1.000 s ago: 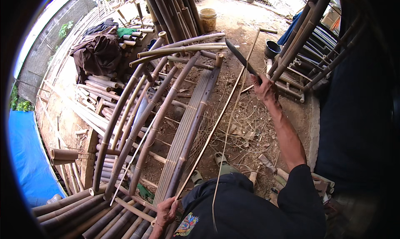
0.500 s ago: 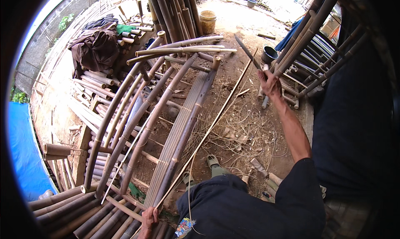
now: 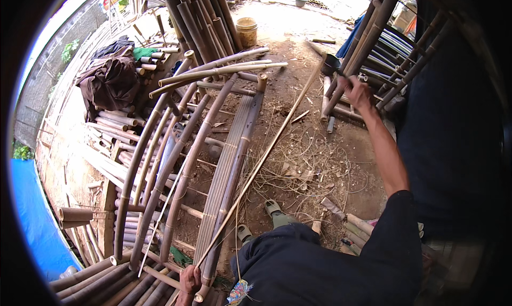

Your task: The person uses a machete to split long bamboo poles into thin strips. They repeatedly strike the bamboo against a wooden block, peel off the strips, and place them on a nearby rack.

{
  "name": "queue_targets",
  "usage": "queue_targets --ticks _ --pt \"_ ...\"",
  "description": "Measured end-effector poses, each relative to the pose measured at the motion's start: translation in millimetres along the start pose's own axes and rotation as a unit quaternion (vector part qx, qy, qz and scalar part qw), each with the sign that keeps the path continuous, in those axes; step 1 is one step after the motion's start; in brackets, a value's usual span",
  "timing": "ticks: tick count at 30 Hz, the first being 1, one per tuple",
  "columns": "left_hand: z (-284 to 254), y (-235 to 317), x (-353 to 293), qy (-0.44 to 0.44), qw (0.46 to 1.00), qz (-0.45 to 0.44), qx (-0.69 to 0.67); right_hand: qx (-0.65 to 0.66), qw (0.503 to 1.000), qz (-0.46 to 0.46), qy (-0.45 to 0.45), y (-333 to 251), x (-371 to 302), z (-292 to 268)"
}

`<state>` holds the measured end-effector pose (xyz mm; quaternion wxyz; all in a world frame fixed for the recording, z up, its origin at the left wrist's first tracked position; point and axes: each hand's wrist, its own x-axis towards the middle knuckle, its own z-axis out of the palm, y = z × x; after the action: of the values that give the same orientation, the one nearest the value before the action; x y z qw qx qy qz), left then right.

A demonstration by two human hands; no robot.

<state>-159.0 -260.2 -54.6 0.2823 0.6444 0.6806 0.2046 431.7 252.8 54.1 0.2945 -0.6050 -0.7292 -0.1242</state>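
In my right hand (image 3: 358,94), raised on the far right, is the handle of a machete (image 3: 316,48). Its blade points away to the upper left, at the far end of a long, thin bamboo strip (image 3: 266,151); motion blur hides whether they touch. My left hand (image 3: 190,279), low in the picture, is closed round the near end of that strip. The strip slants up and right from there. Beside it stands a bamboo bench frame (image 3: 181,183) with a row of narrow slats (image 3: 224,178) along its right part. Loose bamboo poles (image 3: 224,70) lie across its far end.
Thin shavings (image 3: 298,167) litter the dirt floor ahead of my feet. Stacked bamboo poles and a dark cloth heap (image 3: 112,82) are at left. A yellowish bucket (image 3: 246,33) stands beyond. At right are a dark bucket (image 3: 332,65) and another bamboo frame (image 3: 368,34).
The machete has come down from upright beside the strip to the strip's far end. My right hand has moved slightly up and right. My left hand keeps its hold; the whole view has shifted slightly.
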Motion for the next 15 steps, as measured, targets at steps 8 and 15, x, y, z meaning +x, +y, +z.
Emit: queue_targets --ticks 8,15 --pt "22 34 54 0.000 0.968 -0.106 -0.226 0.075 0.975 0.208 0.001 -52 -11 -45" --pt "25 190 219 -0.064 0.851 -0.090 -0.513 0.204 0.970 -0.097 -0.094 -223 -161 10"
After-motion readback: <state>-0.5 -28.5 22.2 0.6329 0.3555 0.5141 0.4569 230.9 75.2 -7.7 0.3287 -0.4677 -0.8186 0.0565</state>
